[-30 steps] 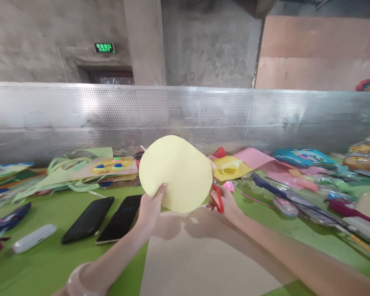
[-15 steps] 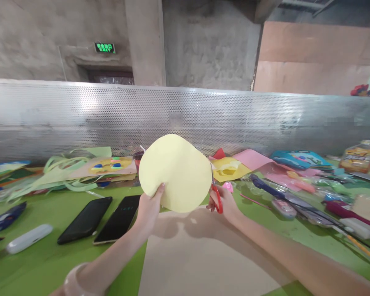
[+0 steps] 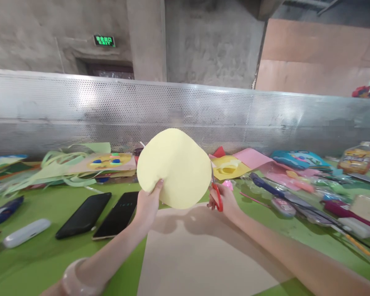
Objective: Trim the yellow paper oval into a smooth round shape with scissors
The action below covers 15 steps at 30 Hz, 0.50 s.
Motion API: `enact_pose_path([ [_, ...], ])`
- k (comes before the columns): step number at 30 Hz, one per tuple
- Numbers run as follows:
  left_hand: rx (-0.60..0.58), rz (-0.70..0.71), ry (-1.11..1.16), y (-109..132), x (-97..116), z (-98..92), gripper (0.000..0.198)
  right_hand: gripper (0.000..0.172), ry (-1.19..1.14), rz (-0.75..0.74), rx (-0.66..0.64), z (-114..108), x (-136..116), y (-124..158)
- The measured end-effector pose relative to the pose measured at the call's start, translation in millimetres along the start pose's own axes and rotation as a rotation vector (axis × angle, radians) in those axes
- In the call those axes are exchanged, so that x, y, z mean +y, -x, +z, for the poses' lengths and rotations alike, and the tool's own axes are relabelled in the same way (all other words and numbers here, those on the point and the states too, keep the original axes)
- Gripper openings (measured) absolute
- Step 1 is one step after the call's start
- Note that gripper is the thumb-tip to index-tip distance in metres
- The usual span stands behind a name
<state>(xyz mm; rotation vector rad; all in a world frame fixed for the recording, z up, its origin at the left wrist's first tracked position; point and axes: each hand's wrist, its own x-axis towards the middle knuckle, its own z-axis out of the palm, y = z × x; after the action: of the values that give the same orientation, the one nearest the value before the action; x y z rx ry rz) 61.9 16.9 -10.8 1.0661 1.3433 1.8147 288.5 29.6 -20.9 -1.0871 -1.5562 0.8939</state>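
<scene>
A pale yellow, roughly round piece of paper (image 3: pixel 175 164) is held up above the table. My left hand (image 3: pixel 149 201) pinches its lower left edge, thumb on the near face and the other fingers behind it. In my right hand (image 3: pixel 225 201) is a pair of scissors with red handles (image 3: pixel 217 197). Their blades point upward along the paper's right edge; whether they touch it I cannot tell. Beneath both hands lies a large beige sheet (image 3: pixel 197 255), with shadows of the hands and paper falling on it.
Two black phones (image 3: pixel 84 216) and a white oblong case (image 3: pixel 27 233) lie left on the green table (image 3: pixel 27 267). Paper strips (image 3: pixel 61 162) and a yellow sheet with a cut opening (image 3: pixel 234 170) are at the back. A bottle (image 3: pixel 357 158) stands far right, behind cluttered tools.
The view has tilted slightly, and the paper appears a little higher and further left. Both hands keep their holds on the paper and the scissors.
</scene>
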Motion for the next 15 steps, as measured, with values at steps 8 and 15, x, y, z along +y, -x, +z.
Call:
enact_pose_path([
  [8, -0.006, 0.005, 0.015, 0.9, 2.3, -0.2, 0.039, 0.029, 0.015, 0.012, 0.012, 0.6, -2.6, 0.9],
  [15, 0.016, 0.015, -0.010, -1.6, 0.7, -1.2, 0.040, 0.027, 0.010, 0.039, 0.013, 2.5, -8.4, 2.4],
])
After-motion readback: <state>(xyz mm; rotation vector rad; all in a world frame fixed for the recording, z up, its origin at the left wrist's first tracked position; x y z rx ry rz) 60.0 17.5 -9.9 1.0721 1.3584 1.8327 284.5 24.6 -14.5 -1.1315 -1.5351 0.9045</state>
